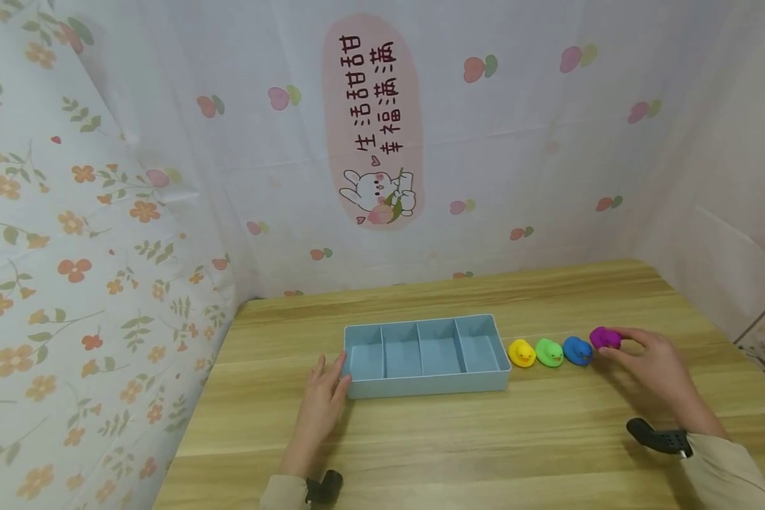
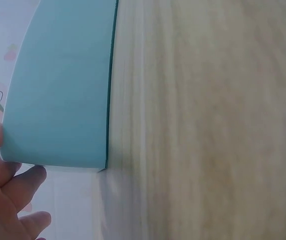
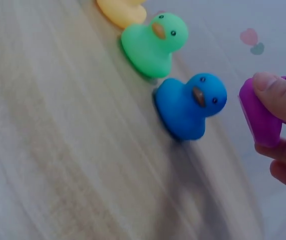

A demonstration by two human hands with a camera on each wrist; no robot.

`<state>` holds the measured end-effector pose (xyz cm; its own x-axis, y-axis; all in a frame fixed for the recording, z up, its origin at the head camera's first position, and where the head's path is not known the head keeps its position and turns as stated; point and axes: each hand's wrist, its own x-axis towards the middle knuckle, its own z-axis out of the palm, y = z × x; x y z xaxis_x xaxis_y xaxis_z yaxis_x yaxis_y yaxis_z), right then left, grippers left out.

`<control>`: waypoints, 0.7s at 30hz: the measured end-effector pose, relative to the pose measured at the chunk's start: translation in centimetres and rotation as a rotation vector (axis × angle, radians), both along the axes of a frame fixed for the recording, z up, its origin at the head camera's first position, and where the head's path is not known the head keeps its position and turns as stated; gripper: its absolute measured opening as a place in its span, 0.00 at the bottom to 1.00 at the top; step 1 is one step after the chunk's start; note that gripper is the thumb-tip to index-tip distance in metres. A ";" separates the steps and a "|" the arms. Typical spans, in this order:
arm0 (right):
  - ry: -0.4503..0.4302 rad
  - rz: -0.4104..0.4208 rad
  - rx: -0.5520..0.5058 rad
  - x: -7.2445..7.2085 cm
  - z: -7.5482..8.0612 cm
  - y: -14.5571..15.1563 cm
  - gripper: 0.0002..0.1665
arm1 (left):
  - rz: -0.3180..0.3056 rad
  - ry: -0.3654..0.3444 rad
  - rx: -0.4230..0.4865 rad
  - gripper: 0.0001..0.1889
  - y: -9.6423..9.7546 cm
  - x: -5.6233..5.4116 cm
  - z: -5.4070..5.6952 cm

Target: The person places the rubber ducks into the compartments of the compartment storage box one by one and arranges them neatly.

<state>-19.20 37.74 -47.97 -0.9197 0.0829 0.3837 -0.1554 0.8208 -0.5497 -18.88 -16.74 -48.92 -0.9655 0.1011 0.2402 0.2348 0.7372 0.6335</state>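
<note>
My right hand (image 1: 652, 363) pinches a purple rubber duck (image 1: 604, 338) between thumb and fingers. In the right wrist view the purple duck (image 3: 262, 114) is tilted and held apart from the blue duck (image 3: 185, 107). Left of it, a blue duck (image 1: 577, 350), a green duck (image 1: 550, 353) and a yellow duck (image 1: 521, 353) stand in a row on the table. A light blue box (image 1: 427, 385) with divided compartments lies to their left. My left hand (image 1: 321, 398) touches the box's left end, its fingers mostly straight; the left wrist view shows fingertips against the box wall (image 2: 62, 90).
The wooden table (image 1: 459, 446) runs back to a white patterned cloth (image 1: 261, 191) with a rabbit print. Another flowered cloth (image 1: 102, 283) hangs along the left side. The yellow duck sits close to the box's right end.
</note>
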 end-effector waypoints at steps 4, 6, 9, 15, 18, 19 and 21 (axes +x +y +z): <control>0.021 0.007 -0.007 -0.2 0.4 -0.6 0.27 | -0.004 -0.004 0.008 0.25 -0.1 0.0 0.0; 0.029 0.004 -0.004 -0.4 0.5 -1.0 0.27 | -0.009 -0.006 0.008 0.25 -0.2 0.0 0.0; 0.018 0.000 -0.006 -0.7 0.7 -1.6 0.27 | -0.008 -0.011 0.006 0.25 -0.1 0.0 0.1; -0.057 0.003 -0.019 -1.3 1.2 -2.5 0.30 | -0.010 -0.014 0.009 0.25 0.0 -0.1 0.2; -0.080 0.012 -0.033 -1.7 1.5 -3.1 0.31 | -0.007 -0.021 0.016 0.25 0.1 0.0 0.3; -0.086 0.016 -0.042 -1.8 1.6 -3.3 0.32 | -0.004 -0.021 0.018 0.25 0.1 0.1 0.3; -0.092 0.022 -0.051 -2.0 1.7 -3.7 0.32 | -0.003 -0.005 0.023 0.25 0.2 0.2 0.3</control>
<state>-21.16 34.03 -46.26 -0.9526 0.0800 0.2934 -0.1197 0.7882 -0.6036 -18.71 -16.59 -48.64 -0.9665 0.0985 0.2372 0.2334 0.7220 0.6513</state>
